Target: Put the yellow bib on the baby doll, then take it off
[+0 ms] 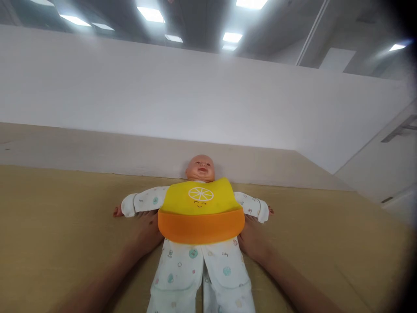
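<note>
A baby doll faces up at me in the middle of the head view, arms spread to both sides. It wears a white printed outfit and a yellow bib with a lemon-slice print and an orange catch pocket. My left hand is against the doll's side under its arm. On the opposite side, my right hand holds the torso in the same way. The bib and sleeves hide most of my fingers. Whether the doll's back touches the surface, I cannot tell.
A tan surface spreads around the doll, with a paler grey strip past its far edge. Behind stands a white wall below lit ceiling panels. A white door with a handle is at the right.
</note>
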Tool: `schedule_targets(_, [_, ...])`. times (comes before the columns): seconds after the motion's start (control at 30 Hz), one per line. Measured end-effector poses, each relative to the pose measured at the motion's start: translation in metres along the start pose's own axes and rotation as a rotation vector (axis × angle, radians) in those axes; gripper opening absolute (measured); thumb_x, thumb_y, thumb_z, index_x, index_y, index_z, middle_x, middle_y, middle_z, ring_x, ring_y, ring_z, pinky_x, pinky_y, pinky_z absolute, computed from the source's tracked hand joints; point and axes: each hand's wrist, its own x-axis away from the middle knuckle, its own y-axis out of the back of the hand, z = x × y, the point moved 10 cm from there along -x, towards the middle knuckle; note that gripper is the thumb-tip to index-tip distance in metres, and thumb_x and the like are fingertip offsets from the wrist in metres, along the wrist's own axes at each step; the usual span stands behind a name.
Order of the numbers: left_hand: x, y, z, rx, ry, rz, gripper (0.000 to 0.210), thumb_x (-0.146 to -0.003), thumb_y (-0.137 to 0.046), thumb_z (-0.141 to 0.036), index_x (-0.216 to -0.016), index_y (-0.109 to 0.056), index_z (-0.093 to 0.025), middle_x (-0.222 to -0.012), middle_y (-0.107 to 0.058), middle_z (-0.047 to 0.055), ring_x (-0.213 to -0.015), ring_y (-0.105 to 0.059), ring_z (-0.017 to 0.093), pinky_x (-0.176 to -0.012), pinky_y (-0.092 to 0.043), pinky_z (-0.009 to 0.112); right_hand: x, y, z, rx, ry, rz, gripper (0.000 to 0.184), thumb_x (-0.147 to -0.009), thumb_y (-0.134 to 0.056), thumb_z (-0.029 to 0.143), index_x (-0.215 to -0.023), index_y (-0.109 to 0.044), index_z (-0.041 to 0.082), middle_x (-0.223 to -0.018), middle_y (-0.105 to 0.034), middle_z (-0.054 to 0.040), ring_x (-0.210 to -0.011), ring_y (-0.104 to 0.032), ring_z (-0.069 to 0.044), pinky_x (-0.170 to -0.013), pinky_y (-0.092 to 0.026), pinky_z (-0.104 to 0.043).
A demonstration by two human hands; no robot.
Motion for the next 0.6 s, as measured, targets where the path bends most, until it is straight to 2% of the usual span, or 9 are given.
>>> schedule_targets(0.13, [-0.002,0.002,0.000,-0.026,0.007,0.044,0.040,-0.083,-0.042,-0.026,-0.115,-0.065,-0.015,-0.125,-0.062,0.018,-0.120,-0.051,0.037,-0.098,-0.037,0.049,0.002,0.007,0.010,0.041,0.024,0.007,0.030,-0.081,-0.046,0.015,-0.103,-0.066,0.017,-0.105,-0.066,-0.0130,-0.099,-0.060,-0.026,-0.081,-0.043,-0.034])
schedule_targets(0.23, [-0.002,0.004,-0.003,0.004,-0.021,0.060,0.037,-0.083,-0.042,-0.027,-0.110,-0.066,-0.016,-0.123,-0.063,0.016,-0.116,-0.055,0.035,-0.093,-0.041,0.044,0.002,0.015,0.018,0.047,0.061,-0.017,0.030,-0.074,-0.045,0.008,-0.092,-0.067,0.017,-0.095,-0.069,-0.0098,-0.090,-0.063,-0.023,-0.072,-0.042,-0.029])
schedule_targets(0.33, [0.000,0.009,-0.007,0.070,-0.041,0.074,0.032,-0.082,-0.041,-0.024,-0.098,-0.067,-0.016,-0.109,-0.070,0.013,-0.103,-0.062,0.030,-0.083,-0.044,0.038,0.003,0.026,0.015,0.025,0.049,-0.099,0.024,-0.073,-0.044,0.009,-0.079,-0.065,0.016,-0.082,-0.068,-0.0078,-0.075,-0.064,-0.020,-0.062,-0.039,-0.026])
schedule_targets(0.43, [0.003,0.018,-0.011,0.148,-0.043,0.060,0.026,-0.080,-0.041,-0.021,-0.084,-0.067,-0.019,-0.097,-0.073,0.008,-0.090,-0.065,0.025,-0.072,-0.043,0.032,0.005,0.039,0.007,-0.030,0.020,-0.219,0.017,-0.077,-0.044,0.017,-0.072,-0.060,0.017,-0.069,-0.066,-0.0053,-0.064,-0.063,-0.018,-0.056,-0.037,-0.025])
schedule_targets(0.5, [0.005,0.028,-0.010,0.154,-0.013,0.012,0.022,-0.079,-0.043,-0.022,-0.077,-0.065,-0.020,-0.091,-0.073,0.006,-0.084,-0.065,0.024,-0.067,-0.041,0.030,0.009,0.049,-0.001,-0.112,-0.023,-0.317,0.015,-0.079,-0.046,0.023,-0.084,-0.059,0.018,-0.069,-0.067,-0.0039,-0.063,-0.064,-0.019,-0.055,-0.039,-0.025])
schedule_targets(0.6, [0.008,0.040,-0.008,0.149,0.045,-0.069,0.020,-0.079,-0.045,-0.025,-0.080,-0.065,-0.020,-0.084,-0.073,0.004,-0.077,-0.065,0.022,-0.063,-0.038,0.029,0.015,0.058,-0.010,-0.288,-0.095,-0.403,0.038,-0.080,-0.053,0.031,-0.115,-0.048,0.018,-0.087,-0.071,-0.0057,-0.073,-0.067,-0.019,-0.062,-0.047,-0.028])
